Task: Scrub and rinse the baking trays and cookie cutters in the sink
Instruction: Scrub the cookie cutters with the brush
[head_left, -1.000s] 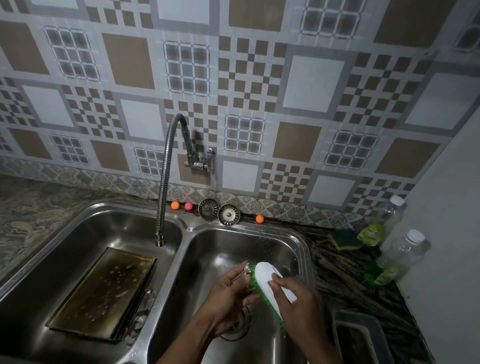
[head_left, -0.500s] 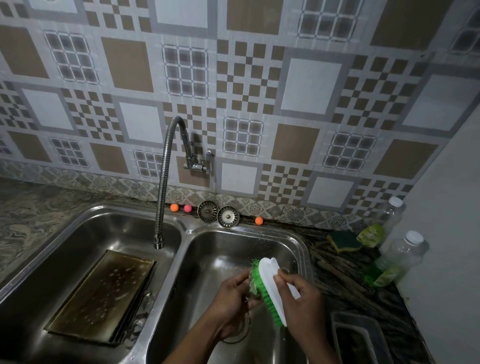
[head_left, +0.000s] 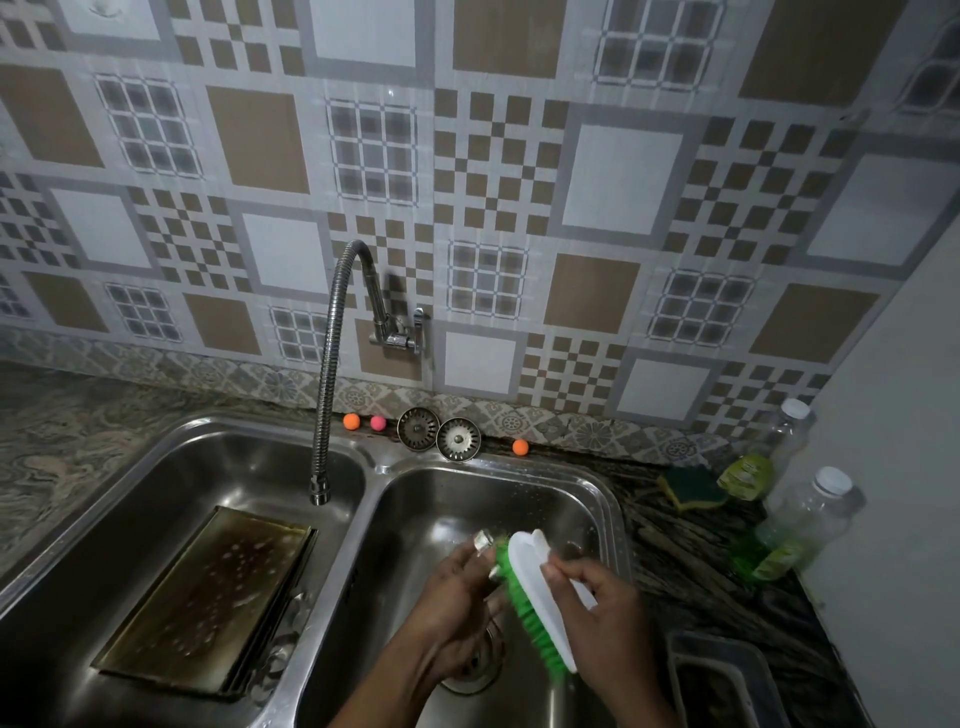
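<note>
Over the right basin of the steel sink (head_left: 382, 470), the left hand (head_left: 454, 603) is curling its fingers around a small shiny metal cookie cutter (head_left: 483, 541), holding it above the drain. The right hand (head_left: 610, 610) is gripping the white back of a scrub brush (head_left: 537, 577). Its green bristles are pressing against the cookie cutter, and the brush is slanting down toward the person.

In the left basin a dark, stained baking tray (head_left: 208, 597) is lying flat, speckled with suds. The flexible faucet (head_left: 326, 374) is hanging over that basin.

On the ledge behind the basins, 2 round strainers (head_left: 418, 428) are resting side by side, with 3 small balls (head_left: 351, 421) sitting near them. On the counter (head_left: 675, 545) to the right, a green-and-yellow sponge (head_left: 691, 486) is lying just beside 2 clear bottles (head_left: 800, 530) holding green liquid. A grey container (head_left: 727, 675) is sitting at the near edge.
</note>
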